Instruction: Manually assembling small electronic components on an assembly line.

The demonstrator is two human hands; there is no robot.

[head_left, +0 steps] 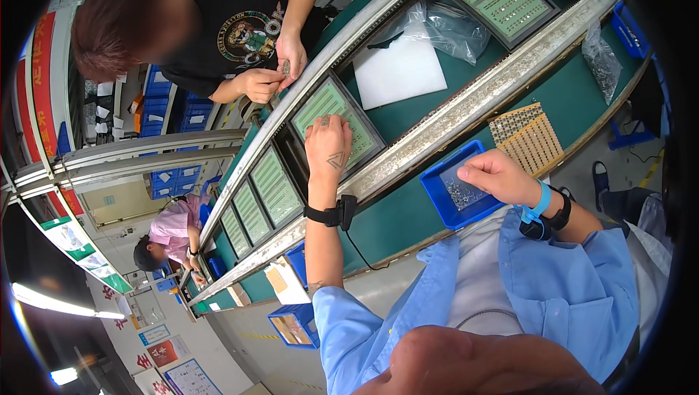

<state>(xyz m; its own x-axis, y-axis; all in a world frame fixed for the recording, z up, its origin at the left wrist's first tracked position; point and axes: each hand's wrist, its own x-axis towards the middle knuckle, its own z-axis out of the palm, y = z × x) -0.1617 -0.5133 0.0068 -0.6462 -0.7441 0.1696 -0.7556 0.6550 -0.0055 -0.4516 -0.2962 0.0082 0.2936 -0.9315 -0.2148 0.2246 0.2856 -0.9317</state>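
Watching remotely. I see the left hand point(329, 146) on a green board point(362, 140) in a black frame, beyond a pale metal rail point(445, 120). Its fingers bend down toward the board; tips hidden, so I can't tell how far open they are or whether they grip anything.

Nearer and rightward, I have the right hand point(504, 176) over the right side of a blue bin point(435, 200) on the green table point(393, 229). Small metal parts point(460, 195) lie inside. Fingers folded in, thumb alongside; I can't tell if a part is pinched.

Just beyond that hand: a tan panel point(528, 139) with dark rows. Farther off, right of the board: a white sheet point(400, 74). Far left: a co-worker point(207, 2).
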